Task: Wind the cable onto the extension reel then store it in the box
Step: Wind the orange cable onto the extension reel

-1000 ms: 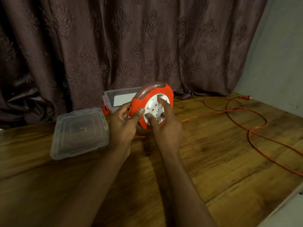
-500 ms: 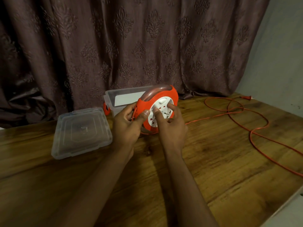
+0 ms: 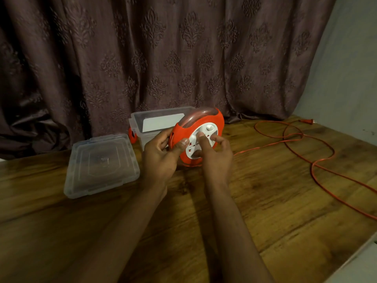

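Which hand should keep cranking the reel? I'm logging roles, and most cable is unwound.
Right. The right hand has fingers on the white hub, while the left hand grips the extension reel rim, steadying it.

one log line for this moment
step: winding | left hand: grips reel rim | right hand: fingers on white hub | cable: mostly loose on table | box: open, lid beside
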